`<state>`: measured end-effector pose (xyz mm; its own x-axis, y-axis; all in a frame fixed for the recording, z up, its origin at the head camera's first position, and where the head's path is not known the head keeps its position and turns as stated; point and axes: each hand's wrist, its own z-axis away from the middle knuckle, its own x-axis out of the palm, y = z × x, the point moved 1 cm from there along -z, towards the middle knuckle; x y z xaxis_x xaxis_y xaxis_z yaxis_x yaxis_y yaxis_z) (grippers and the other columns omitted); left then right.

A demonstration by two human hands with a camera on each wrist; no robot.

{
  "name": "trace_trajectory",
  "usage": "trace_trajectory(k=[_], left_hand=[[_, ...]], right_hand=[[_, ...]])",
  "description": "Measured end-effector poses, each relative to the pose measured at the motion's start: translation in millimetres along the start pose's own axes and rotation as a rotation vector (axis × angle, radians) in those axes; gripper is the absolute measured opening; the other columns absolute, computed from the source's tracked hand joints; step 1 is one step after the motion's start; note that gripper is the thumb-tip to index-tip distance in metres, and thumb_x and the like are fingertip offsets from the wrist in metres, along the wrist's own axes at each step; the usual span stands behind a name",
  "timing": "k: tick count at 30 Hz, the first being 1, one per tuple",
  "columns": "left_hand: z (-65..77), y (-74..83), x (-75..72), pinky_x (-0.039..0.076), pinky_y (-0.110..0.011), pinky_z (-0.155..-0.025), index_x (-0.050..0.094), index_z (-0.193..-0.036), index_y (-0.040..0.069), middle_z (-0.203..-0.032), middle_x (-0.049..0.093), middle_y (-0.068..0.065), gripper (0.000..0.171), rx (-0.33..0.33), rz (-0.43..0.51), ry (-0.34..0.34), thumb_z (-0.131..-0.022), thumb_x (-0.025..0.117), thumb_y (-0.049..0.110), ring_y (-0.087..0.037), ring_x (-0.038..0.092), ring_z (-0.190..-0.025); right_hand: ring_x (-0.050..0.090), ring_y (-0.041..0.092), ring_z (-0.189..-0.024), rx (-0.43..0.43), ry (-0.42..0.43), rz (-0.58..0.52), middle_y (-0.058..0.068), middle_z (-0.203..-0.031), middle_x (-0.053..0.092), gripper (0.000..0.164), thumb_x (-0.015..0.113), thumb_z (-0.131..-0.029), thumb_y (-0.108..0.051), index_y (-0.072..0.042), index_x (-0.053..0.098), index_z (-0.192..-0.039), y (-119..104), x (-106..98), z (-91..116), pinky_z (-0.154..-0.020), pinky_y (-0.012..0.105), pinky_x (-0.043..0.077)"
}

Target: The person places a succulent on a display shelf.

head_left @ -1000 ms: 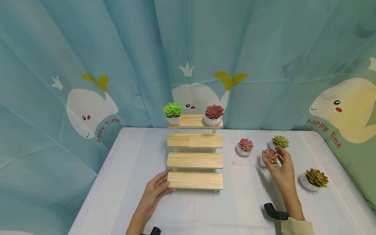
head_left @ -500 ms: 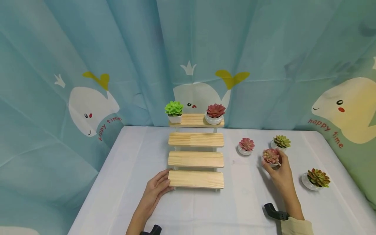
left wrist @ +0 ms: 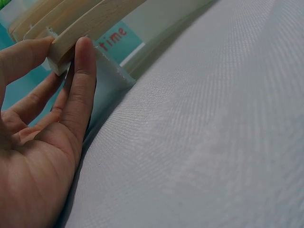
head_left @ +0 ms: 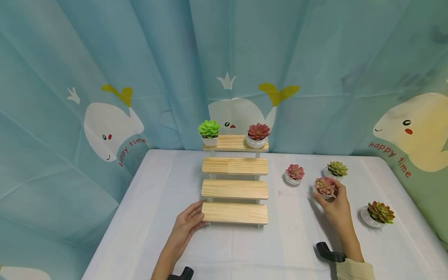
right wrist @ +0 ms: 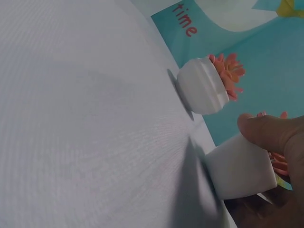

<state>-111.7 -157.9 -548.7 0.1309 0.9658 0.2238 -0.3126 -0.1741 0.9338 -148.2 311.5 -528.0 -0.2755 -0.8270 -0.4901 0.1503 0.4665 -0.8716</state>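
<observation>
A four-tier wooden display stand [head_left: 235, 166] stands mid-table. My left hand [head_left: 185, 223] holds the left end of its lowest shelf; the left wrist view shows a thumb and fingers [left wrist: 84, 71] pinching the board's end. My right hand [head_left: 338, 210] grips a potted pink succulent [head_left: 324, 186] at the right. In the right wrist view the thumb [right wrist: 266, 132] presses the side of its white pot [right wrist: 240, 168], whose base looks to be on or close to the cloth. On the top shelf sit a bright green succulent [head_left: 209, 130] and a dark red succulent [head_left: 258, 132].
A smaller pink succulent [head_left: 294, 173] in a round white pot stands left of my right hand. Just behind that hand is a yellow-green succulent [head_left: 337, 169]. A green-and-red succulent [head_left: 379, 213] stands farther right. A blue curtain [head_left: 168, 77] hangs behind the white-covered table [head_left: 280, 249].
My right hand's fingers have closed in from hovering around the pink succulent to gripping its pot. The left hand stays at the stand's lowest shelf. The head view has shifted slightly.
</observation>
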Motion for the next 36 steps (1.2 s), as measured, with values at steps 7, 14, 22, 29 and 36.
trace_trajectory(k=[7,14,22,29,36], left_hand=[[0.0,0.4,0.4,0.062,-0.026,-0.101,0.038,-0.156,-0.002,-0.15,0.051,-0.024,0.063,0.012,-0.018,-0.017,-0.102,0.065,0.015,-0.014,0.066,-0.121],[0.8,-0.5,-0.1,0.062,-0.025,-0.101,0.037,-0.157,-0.003,-0.152,0.05,-0.025,0.063,0.015,-0.015,-0.025,-0.103,0.064,0.014,-0.013,0.066,-0.121],[1.6,-2.1,0.9,0.062,-0.026,-0.101,0.038,-0.156,0.001,-0.152,0.05,-0.022,0.059,0.02,-0.009,-0.025,-0.104,0.062,0.016,-0.016,0.065,-0.123],[0.5,-1.5,0.1,0.061,-0.026,-0.102,0.038,-0.157,0.002,-0.153,0.049,-0.022,0.061,0.014,-0.006,-0.026,-0.103,0.063,0.017,-0.015,0.065,-0.124],[0.9,-1.9,0.3,0.062,-0.026,-0.102,0.04,-0.156,0.003,-0.151,0.051,-0.021,0.06,0.022,-0.012,-0.011,-0.103,0.064,0.017,-0.016,0.066,-0.123]], right_hand=[[0.038,0.044,-0.142,-0.037,0.025,-0.025,0.031,-0.155,0.037,0.083,0.074,-0.094,-0.005,0.006,0.022,-0.159,-7,-1,2,-0.083,-0.007,0.028],[0.036,0.043,-0.146,-0.066,0.016,-0.045,0.025,-0.156,0.037,0.083,0.075,-0.096,-0.008,0.003,0.023,-0.16,-19,-2,4,-0.09,-0.008,0.03],[0.043,0.005,-0.13,-0.147,0.029,-0.036,0.018,-0.15,0.04,0.079,0.076,-0.094,-0.007,0.003,0.029,-0.157,-33,-2,4,-0.092,-0.008,0.034],[0.041,-0.005,-0.126,-0.16,-0.001,-0.04,0.017,-0.151,0.043,0.08,0.077,-0.095,-0.011,-0.001,0.029,-0.158,-49,0,5,-0.09,-0.004,0.035],[0.038,-0.016,-0.119,-0.221,-0.012,-0.051,0.019,-0.15,0.047,0.08,0.079,-0.093,-0.008,0.001,0.031,-0.157,-69,7,9,-0.093,-0.008,0.035]])
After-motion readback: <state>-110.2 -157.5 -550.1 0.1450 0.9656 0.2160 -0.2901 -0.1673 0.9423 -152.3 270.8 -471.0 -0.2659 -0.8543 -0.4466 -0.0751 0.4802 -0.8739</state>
